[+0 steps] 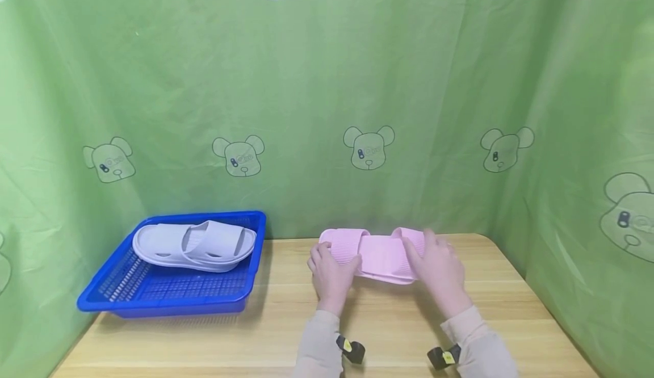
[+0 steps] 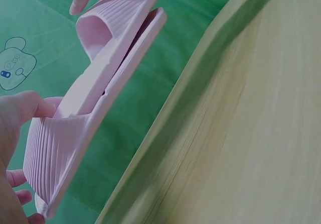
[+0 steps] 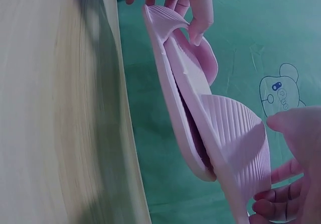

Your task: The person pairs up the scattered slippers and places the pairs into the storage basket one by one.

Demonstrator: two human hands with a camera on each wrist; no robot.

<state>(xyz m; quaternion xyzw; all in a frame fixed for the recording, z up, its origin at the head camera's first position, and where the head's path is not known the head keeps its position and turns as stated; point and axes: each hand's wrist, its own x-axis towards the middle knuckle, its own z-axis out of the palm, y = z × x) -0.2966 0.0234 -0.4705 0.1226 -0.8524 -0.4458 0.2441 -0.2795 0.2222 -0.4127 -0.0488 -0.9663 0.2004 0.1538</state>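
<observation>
While two hands grasp the pink slippers (image 1: 380, 256) from opposite ends, the pair's long axis runs left to right in front of the person, slanting a little so that the right end sits slightly nearer. It is at the far side of the wooden table (image 1: 255, 347), in front of the green curtain (image 1: 306, 71); the wrist views show it against the cloth, with a shadow along the tabletop. One slipper overlaps the other heel to toe, so their toes point opposite ways, one left and one right, and a ribbed strap stands near each end. A narrow dark gap shows between the two soles. The left hand (image 1: 331, 276) has its thumb at the inner edge of the left strap and its fingers wrapped around the outer end. The right hand (image 1: 441, 267) holds the other end, fingers curled behind the toe and thumb by the strap. To the left, a blue basket (image 1: 163, 304) holds pale slippers (image 1: 166, 240), also laid lengthwise from left to right, along its far side and well apart from the hands.
</observation>
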